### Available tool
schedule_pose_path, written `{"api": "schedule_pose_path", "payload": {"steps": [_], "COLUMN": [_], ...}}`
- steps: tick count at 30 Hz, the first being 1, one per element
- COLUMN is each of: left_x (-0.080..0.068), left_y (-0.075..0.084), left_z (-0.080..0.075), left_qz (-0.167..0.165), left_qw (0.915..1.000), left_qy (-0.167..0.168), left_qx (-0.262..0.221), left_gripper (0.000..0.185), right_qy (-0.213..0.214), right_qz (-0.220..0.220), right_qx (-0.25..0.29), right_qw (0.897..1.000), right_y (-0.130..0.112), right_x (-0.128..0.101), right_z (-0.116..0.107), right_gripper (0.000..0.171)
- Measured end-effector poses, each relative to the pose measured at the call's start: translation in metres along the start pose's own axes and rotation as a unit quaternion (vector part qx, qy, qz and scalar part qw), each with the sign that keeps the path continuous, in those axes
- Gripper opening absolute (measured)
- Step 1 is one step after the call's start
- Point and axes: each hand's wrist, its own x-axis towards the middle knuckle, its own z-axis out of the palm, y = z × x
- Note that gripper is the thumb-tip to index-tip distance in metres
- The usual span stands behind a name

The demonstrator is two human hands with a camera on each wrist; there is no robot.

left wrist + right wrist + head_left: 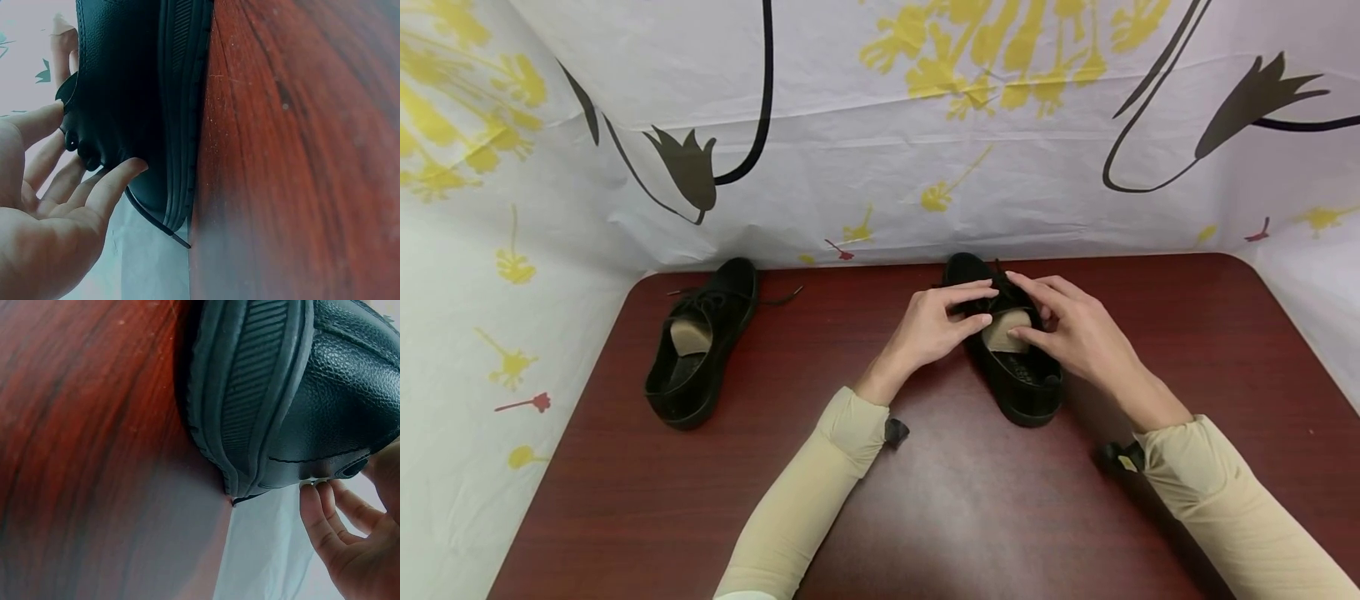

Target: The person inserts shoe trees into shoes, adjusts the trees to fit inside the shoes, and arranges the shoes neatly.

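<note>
Two black lace-up shoes lie on the table. Both of my hands are at the right shoe (1026, 400), which stands sole down with its toe toward the back. My left hand (928, 329) holds its lacing area from the left, thumb at the edge of the light-lined tongue (1009, 329). From the other side my right hand (1086, 333) grips the same part, thumb against the lining and fingers over the laces. Fingertips (134, 165) of the left hand touch the upper by a hanging lace in the left wrist view. In the right wrist view the right thumb is hidden.
At the left of the dark red table (820, 517) stands the other black shoe (733, 333), its lace ends spread out. A white cloth (850, 133) with flower prints hangs behind the table's back edge and along its sides.
</note>
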Motion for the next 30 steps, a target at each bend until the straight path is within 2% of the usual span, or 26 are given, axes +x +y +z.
{"api": "schedule_pose_path", "payload": {"steps": [7, 17, 30], "left_x": [0.0000, 0.0001, -0.0003], "left_y": [-0.0002, 0.0004, 0.0003], "left_z": [0.0005, -0.0003, -0.0011], "left_qz": [0.005, 0.003, 0.000], "left_qw": [1.0000, 0.9999, 0.9997], "left_qy": [0.001, -0.005, -0.015], "left_qx": [0.005, 0.009, 0.018], "left_gripper": [0.036, 0.037, 0.038], "right_qy": [-0.011, -0.006, -0.022], "right_qz": [0.020, 0.027, 0.045], "right_qx": [-0.003, 0.000, 0.000], "right_qw": [1.000, 1.000, 0.999], "right_y": [-0.0006, 0.0000, 0.0022], "right_x": [-0.0004, 0.0010, -0.0013], "right_z": [-0.0004, 0.0005, 0.0015], "right_gripper": [0.076, 0.071, 0.068]}}
